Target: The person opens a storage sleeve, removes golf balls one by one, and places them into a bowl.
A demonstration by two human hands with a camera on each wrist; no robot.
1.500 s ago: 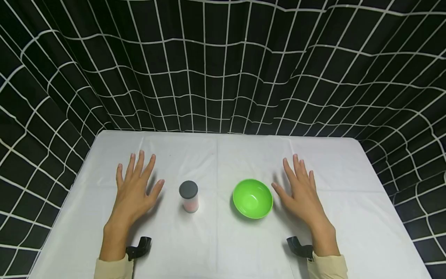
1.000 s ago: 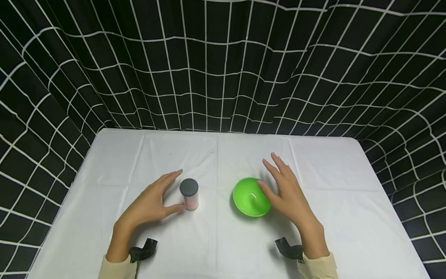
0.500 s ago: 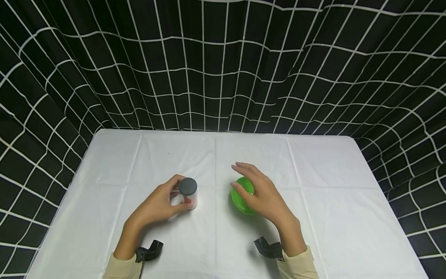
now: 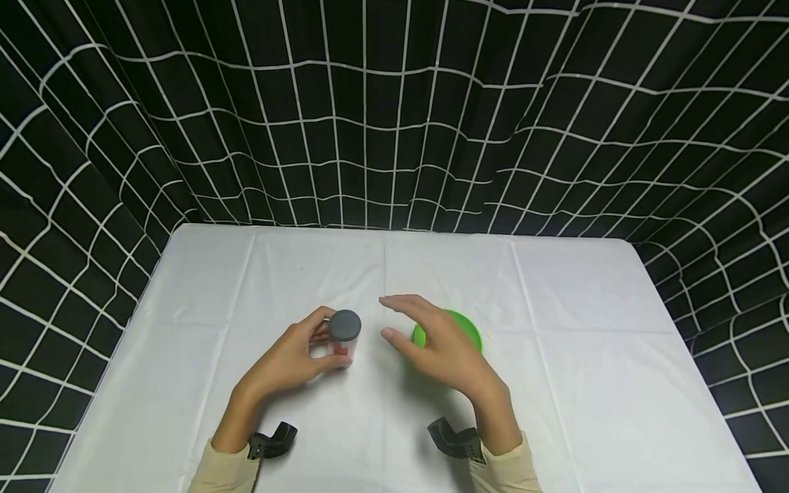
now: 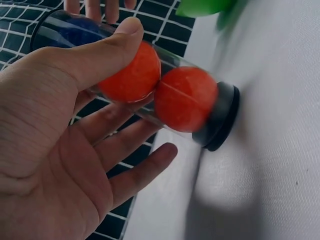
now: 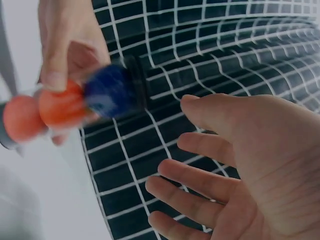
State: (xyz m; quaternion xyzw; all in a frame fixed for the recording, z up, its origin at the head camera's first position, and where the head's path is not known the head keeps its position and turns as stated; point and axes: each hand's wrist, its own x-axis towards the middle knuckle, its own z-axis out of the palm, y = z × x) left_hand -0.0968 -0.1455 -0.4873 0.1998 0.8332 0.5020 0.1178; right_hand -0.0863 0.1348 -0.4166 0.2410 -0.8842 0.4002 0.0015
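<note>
Canister (image 4: pixel 346 339), clear-walled and lid end up, is being held over the left-centre of the white-clothed worktop (image 4: pixel 604 342). Left hand (image 4: pixel 290 359) is gripping it: thumb is lying across the near side, index finger is reaching round the far side, and the lower fingers are extending loosely in the left wrist view. A dark grey lid (image 4: pixel 344 324) is covering the upper end; a black base cap (image 5: pixel 226 117) is facing the worktop, and whether the two are touching cannot be told. Three balls are sitting in a row inside: a blue ball (image 6: pixel 110 91) nearest the lid, a middle orange ball (image 5: pixel 142 75) partly hidden by the thumb, and a lower orange ball (image 5: pixel 186 99) beside the base cap. Right hand (image 4: pixel 446 352) is hovering above a green bowl (image 4: pixel 468 326), hiding much of it from the head camera; its fingers are extending, spread apart, and are pointing towards the canister without touching it. Bowl is resting on the worktop, right of the canister and well apart from it. Beige sleeves (image 4: pixel 224 474) are covering both forearms, and a black wrist mount (image 4: pixel 272 441) is projecting inward from each wrist. A dark curtain (image 4: pixel 382 147) with a white grid is hanging behind the worktop and along its sides.
</note>
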